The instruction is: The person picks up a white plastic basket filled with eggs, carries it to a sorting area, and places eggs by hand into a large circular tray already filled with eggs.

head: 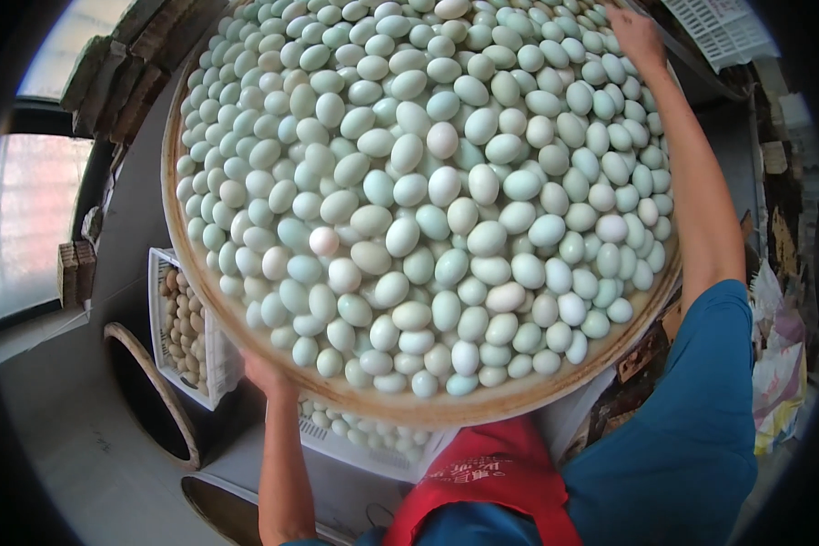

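A large round tray (409,403) with a worn tan rim fills the middle of the view, piled with many pale blue-green and off-white eggs (403,237). My left hand (267,372) is at the tray's lower left rim, its fingers partly hidden behind the edge. At the upper right rim is my right hand (636,37), fingers curled at the edge, beside the eggs; its exact grip does not show clearly.
A white plastic crate (213,362) of brownish eggs is left of the tray. Another white crate (362,458) with pale eggs lies partly under it. Round openings (192,437) with thick rims are at lower left. A white perforated basket (723,31) is at upper right, above a plastic sack (778,382).
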A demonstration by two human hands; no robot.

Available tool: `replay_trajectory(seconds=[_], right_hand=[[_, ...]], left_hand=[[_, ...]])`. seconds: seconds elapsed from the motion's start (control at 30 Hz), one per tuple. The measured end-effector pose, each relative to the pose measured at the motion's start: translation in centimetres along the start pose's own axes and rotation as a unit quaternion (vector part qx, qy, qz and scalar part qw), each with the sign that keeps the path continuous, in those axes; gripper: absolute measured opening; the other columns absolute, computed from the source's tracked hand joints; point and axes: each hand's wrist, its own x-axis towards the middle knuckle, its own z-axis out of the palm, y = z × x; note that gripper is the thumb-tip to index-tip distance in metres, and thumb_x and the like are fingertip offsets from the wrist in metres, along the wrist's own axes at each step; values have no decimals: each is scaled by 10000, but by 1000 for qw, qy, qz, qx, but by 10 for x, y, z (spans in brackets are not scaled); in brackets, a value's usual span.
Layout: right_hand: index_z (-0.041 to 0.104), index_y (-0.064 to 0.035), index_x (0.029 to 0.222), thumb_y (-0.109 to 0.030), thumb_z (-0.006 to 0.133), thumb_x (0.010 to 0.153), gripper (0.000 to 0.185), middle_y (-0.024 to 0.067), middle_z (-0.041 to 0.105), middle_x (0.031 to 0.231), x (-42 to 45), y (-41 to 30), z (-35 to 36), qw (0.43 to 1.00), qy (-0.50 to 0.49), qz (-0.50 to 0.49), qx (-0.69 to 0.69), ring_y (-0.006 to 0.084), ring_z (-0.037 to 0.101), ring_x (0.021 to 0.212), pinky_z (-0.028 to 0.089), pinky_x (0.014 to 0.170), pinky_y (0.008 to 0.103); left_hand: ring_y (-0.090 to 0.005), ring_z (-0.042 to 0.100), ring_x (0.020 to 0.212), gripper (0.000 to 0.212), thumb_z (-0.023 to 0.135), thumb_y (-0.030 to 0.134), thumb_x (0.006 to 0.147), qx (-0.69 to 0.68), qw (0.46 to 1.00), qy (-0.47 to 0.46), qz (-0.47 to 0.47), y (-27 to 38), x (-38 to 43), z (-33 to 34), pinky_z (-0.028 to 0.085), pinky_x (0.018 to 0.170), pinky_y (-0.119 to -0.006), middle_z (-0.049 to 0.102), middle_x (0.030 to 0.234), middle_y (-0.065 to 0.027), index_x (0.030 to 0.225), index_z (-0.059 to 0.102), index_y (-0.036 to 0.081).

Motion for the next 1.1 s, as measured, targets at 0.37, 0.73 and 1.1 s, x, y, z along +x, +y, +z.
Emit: replay_trajectory(seconds=[0.37,0.73,1.1], right_hand=[[742,30,963,-260,645,954,306,136,746,895,-325,-338,-179,687,-503,-339,400,158,696,757,557,657,326],[684,-47,922,-86,652,808,125,158,648,1004,-754,-349,-7,741,-480,-424,202,347,646,980,547,807,460],[640,-110,800,-123,600,816,45,73,619,841,-799,-390,99,818,-285,-460,194,237,617,887,507,705,378]], left_hand=[[-419,681,1017,674,344,458,1089,122,987,89,45,-9,13,-4,517,909,-496,696,1107,-324,1107,657,-139],[-429,690,952,670,375,439,1081,-14,997,79,24,-3,6,13,538,845,-483,693,1090,-324,1084,627,-181],[-370,693,1010,514,392,330,1071,130,981,14,141,-25,46,2,538,841,-462,715,1068,-258,1099,666,-105]])
